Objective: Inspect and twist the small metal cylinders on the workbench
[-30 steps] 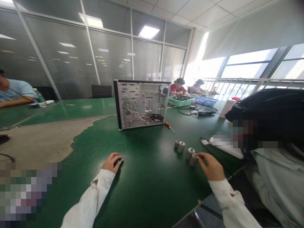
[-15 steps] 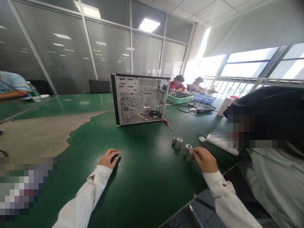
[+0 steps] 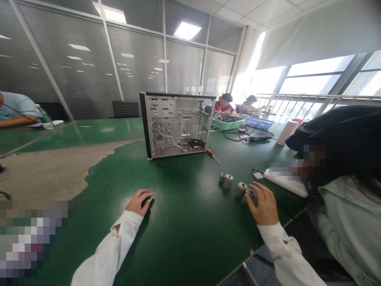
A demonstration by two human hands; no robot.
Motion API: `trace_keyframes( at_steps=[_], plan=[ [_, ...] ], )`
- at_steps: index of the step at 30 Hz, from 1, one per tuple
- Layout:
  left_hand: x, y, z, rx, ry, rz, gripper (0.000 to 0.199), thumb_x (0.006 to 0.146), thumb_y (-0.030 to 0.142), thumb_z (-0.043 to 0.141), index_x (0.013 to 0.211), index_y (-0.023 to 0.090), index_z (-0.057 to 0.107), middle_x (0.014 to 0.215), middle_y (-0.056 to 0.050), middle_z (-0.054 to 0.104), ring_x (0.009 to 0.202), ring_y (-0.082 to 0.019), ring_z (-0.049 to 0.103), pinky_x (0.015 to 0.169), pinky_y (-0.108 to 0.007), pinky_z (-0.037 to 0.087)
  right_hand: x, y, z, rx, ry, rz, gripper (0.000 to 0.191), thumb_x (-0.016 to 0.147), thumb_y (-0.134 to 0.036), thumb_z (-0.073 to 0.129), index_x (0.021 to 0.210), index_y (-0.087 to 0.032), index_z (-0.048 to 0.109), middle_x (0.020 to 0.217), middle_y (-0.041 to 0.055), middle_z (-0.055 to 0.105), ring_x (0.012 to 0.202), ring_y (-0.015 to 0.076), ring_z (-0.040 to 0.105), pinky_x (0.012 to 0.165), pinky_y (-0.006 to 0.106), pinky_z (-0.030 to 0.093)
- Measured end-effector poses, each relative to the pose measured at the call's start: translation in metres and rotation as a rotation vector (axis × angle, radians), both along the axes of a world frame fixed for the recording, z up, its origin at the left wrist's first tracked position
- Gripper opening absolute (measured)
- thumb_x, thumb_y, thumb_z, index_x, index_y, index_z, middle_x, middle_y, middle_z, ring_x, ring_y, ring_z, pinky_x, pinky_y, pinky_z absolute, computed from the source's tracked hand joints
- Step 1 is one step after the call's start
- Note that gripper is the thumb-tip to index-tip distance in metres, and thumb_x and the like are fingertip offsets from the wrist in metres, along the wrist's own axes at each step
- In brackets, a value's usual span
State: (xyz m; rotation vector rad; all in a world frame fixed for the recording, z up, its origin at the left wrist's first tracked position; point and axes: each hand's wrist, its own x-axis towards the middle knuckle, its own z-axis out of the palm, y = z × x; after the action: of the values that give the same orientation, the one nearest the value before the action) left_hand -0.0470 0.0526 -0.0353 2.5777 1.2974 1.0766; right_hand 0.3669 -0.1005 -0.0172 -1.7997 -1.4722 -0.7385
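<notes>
Several short grey metal cylinders with small fittings on top stand in a slanting row on the green table. My right hand (image 3: 264, 204) is at the nearest cylinder (image 3: 251, 193), thumb and fingers spread around its top and partly hiding it. Just beyond it stands another cylinder (image 3: 241, 190). Farther along, a third cylinder (image 3: 228, 182) sits close beside a smaller cylinder (image 3: 222, 177). My left hand (image 3: 139, 202) rests on the table to the left, loosely bent, thumb apart from the fingers, holding nothing.
An open computer case (image 3: 178, 127) stands ahead, with an orange-handled screwdriver (image 3: 213, 156) by its corner. To the right are a white power strip (image 3: 285, 182) and a person leaning in. Green basket (image 3: 228, 125), blue basket (image 3: 258, 123) and a corded tool (image 3: 258, 138) lie farther back.
My right hand has opened from a pinch at the nearest cylinder's top to fingers spread around it. The view has shifted slightly; my left hand stays resting on the table.
</notes>
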Motion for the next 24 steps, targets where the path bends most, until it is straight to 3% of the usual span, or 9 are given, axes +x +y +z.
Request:
trace_keyframes(
  at_steps=[3, 6, 9, 11, 16, 19, 24],
  plan=[
    [-0.001, 0.001, -0.001, -0.004, -0.007, -0.011, 0.022, 0.07, 0.018, 0.039, 0.081, 0.019, 0.058, 0.09, -0.004, 0.054, 0.085, -0.016, 0.053, 0.076, -0.029, 0.044, -0.013, 0.017, 0.025, -0.131, -0.122, 0.003, 0.031, 0.076, -0.029, 0.042, 0.104, -0.017, 0.048, 0.112, 0.0106, 0.047, 0.104, 0.0238, 0.04, 0.085, 0.038, 0.028],
    [-0.001, 0.001, -0.002, -0.004, -0.013, -0.017, 0.022, 0.069, 0.017, 0.039, 0.081, 0.019, 0.058, 0.09, -0.004, 0.054, 0.085, -0.015, 0.053, 0.077, -0.029, 0.044, -0.026, 0.045, 0.046, -0.435, -0.187, -0.001, 0.034, 0.076, -0.028, 0.041, 0.108, -0.019, 0.045, 0.107, 0.0102, 0.051, 0.099, 0.023, 0.045, 0.085, 0.038, 0.025],
    [-0.002, 0.0, -0.002, -0.001, -0.016, -0.011, 0.023, 0.069, 0.015, 0.039, 0.081, 0.019, 0.058, 0.09, -0.005, 0.054, 0.086, -0.016, 0.053, 0.077, -0.03, 0.044, -0.03, 0.069, 0.056, -0.736, -0.173, -0.081, 0.031, 0.072, -0.022, 0.042, 0.103, -0.019, 0.047, 0.093, 0.0096, 0.057, 0.086, 0.0224, 0.052, 0.078, 0.038, 0.027],
    [-0.002, -0.001, -0.002, 0.002, -0.015, -0.009, 0.024, 0.068, 0.013, 0.039, 0.082, 0.018, 0.058, 0.09, -0.005, 0.054, 0.086, -0.016, 0.053, 0.077, -0.03, 0.045, -0.029, 0.078, 0.057, -0.828, -0.166, -0.097, 0.028, 0.071, -0.017, 0.041, 0.098, -0.019, 0.049, 0.085, 0.0087, 0.059, 0.078, 0.0212, 0.055, 0.072, 0.036, 0.029],
    [-0.003, -0.004, 0.003, -0.033, 0.036, -0.04, 0.025, 0.067, 0.011, 0.04, 0.083, 0.017, 0.058, 0.091, -0.006, 0.054, 0.086, -0.017, 0.053, 0.076, -0.03, 0.046, -0.028, 0.073, 0.059, -0.864, -0.19, -0.032, 0.026, 0.071, -0.022, 0.041, 0.095, -0.02, 0.049, 0.083, 0.0069, 0.058, 0.075, 0.0197, 0.055, 0.068, 0.031, 0.03],
    [-0.003, -0.004, 0.004, -0.04, 0.023, -0.047, 0.025, 0.067, 0.01, 0.04, 0.083, 0.017, 0.058, 0.091, -0.006, 0.053, 0.086, -0.017, 0.053, 0.076, -0.03, 0.046, -0.046, 0.066, 0.061, -0.812, -0.239, 0.051, 0.023, 0.071, -0.024, 0.042, 0.091, -0.019, 0.05, 0.081, 0.0057, 0.058, 0.073, 0.0186, 0.054, 0.071, 0.032, 0.029],
    [-0.003, -0.005, 0.004, -0.045, -0.002, -0.043, 0.025, 0.066, 0.008, 0.04, 0.082, 0.015, 0.058, 0.09, -0.007, 0.053, 0.086, -0.017, 0.053, 0.077, -0.03, 0.045, -0.111, 0.075, 0.063, -0.749, -0.184, 0.44, 0.022, 0.07, -0.022, 0.045, 0.092, -0.02, 0.049, 0.082, 0.0028, 0.056, 0.077, 0.0156, 0.052, 0.073, 0.028, 0.03]
  ],
)
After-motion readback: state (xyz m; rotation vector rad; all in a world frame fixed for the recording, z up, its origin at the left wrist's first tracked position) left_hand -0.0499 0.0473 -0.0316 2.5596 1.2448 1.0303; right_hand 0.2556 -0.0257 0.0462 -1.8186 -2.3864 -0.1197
